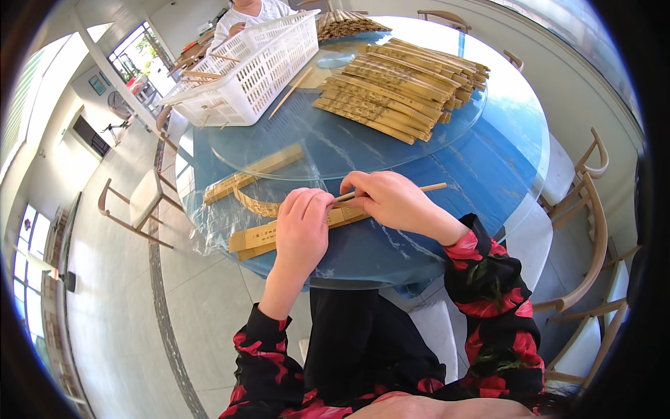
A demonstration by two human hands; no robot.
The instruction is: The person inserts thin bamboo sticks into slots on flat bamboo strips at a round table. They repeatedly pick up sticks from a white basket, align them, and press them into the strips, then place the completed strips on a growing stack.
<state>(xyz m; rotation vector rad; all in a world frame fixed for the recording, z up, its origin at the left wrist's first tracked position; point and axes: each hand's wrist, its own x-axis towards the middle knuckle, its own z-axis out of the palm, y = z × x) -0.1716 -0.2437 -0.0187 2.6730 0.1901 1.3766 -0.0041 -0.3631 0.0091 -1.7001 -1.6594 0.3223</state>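
Note:
My left hand [302, 227] presses down on a flat tan paper sleeve [255, 239] lying on the blue round table [488, 160] near its front edge. My right hand [387, 199] pinches a pair of wooden chopsticks [427, 188] whose tip meets the sleeve's open end between my two hands. Further tan sleeves [255, 173] lie just beyond my left hand, one curled. Both forearms wear black sleeves with red flowers.
A big stack of tan sleeves [398, 87] lies on the glass turntable [328, 150]. A white plastic basket [255, 66] with chopsticks stands at the back left, a person in white [244, 14] behind it. Wooden chairs [586, 230] ring the table.

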